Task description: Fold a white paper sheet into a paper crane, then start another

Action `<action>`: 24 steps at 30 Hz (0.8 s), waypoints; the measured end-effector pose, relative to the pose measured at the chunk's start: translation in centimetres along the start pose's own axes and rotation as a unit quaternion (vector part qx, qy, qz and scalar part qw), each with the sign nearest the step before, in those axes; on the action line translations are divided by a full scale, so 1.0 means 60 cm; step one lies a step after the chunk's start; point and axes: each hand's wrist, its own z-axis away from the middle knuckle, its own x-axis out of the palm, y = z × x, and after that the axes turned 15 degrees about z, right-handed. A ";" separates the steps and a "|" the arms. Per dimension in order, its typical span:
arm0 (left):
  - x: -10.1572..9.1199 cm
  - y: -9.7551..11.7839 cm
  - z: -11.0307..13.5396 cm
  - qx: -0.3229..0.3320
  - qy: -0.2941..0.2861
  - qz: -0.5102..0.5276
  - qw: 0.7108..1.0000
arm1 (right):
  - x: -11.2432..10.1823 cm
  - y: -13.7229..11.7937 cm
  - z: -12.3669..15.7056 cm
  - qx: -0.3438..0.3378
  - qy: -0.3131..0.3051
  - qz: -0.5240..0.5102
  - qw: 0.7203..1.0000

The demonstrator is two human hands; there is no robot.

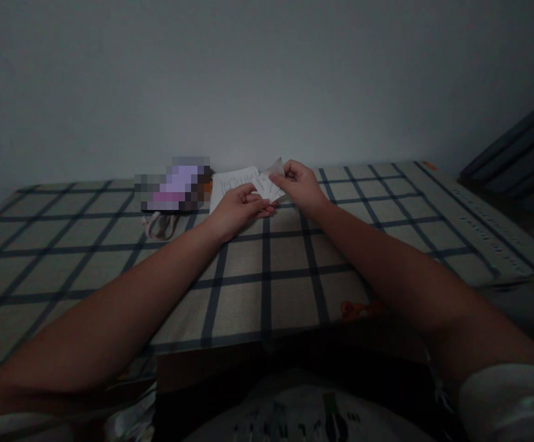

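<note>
Between my hands is a small, pointed white paper (274, 188) that looks folded or layered; its exact kind is too dim to make out. My left hand (237, 210) holds its lower left side, with the fingers beneath and the thumb near its edge. On the other side, my right hand (300, 184) pinches the paper's upper right part between thumb and fingertips. A printed white sheet (231, 183) lies flat on the table behind my left hand, partly covered by it.
A checked cloth (290, 245) covers the table, which meets a plain wall (267, 80). To the left lies a blurred purple item (179, 184) with a pale strap (160, 226) beside it. Dark folded fabric (520, 153) hangs at the far right.
</note>
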 end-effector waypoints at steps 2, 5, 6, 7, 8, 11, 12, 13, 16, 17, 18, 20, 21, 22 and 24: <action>-0.001 0.004 -0.001 0.031 0.021 -0.060 0.997 | -0.002 0.004 -0.001 0.006 -0.029 -0.012 0.999; -0.005 0.008 -0.004 0.067 0.089 -0.075 0.991 | -0.004 0.007 0.001 0.022 -0.084 -0.026 0.996; -0.007 0.010 -0.005 0.062 0.100 -0.069 0.991 | -0.004 0.006 0.002 0.027 -0.099 -0.026 0.994; -0.009 0.010 -0.006 0.063 0.103 -0.072 0.990 | -0.003 0.005 0.004 0.031 -0.110 -0.026 0.993; -0.011 0.011 -0.007 0.062 0.094 -0.082 0.990 | -0.003 0.003 0.005 0.034 -0.119 -0.028 0.992; -0.016 0.012 -0.008 0.078 0.091 -0.101 0.988 | 0.000 -0.004 0.008 0.042 -0.123 -0.052 0.990; -0.017 0.012 -0.008 0.086 0.098 -0.099 0.987 | 0.001 -0.005 0.008 0.047 -0.120 -0.066 0.990; -0.018 0.012 -0.009 0.094 0.104 -0.094 0.986 | 0.001 -0.006 0.007 0.053 -0.115 -0.079 0.989; -0.020 0.011 -0.010 0.110 0.113 -0.077 0.985 | -0.001 -0.006 0.005 0.078 -0.126 -0.089 0.985; -0.021 0.011 -0.011 0.112 0.113 -0.072 0.985 | -0.002 -0.006 0.005 0.083 -0.134 -0.083 0.984; -0.021 0.011 -0.011 0.111 0.113 -0.069 0.985 | -0.003 -0.006 0.005 0.084 -0.141 -0.074 0.984; -0.021 0.010 -0.012 0.100 0.115 -0.060 0.987 | -0.005 -0.007 0.006 0.075 -0.138 -0.057 0.986; -0.020 0.009 -0.012 0.090 0.116 -0.056 0.988 | -0.006 -0.008 0.007 0.068 -0.131 -0.050 0.988; -0.020 0.008 -0.012 0.083 0.117 -0.057 0.988 | -0.006 -0.009 0.008 0.060 -0.124 -0.042 0.990; -0.020 0.007 -0.011 0.082 0.118 -0.078 0.987 | -0.006 -0.010 0.009 0.047 -0.120 -0.025 0.991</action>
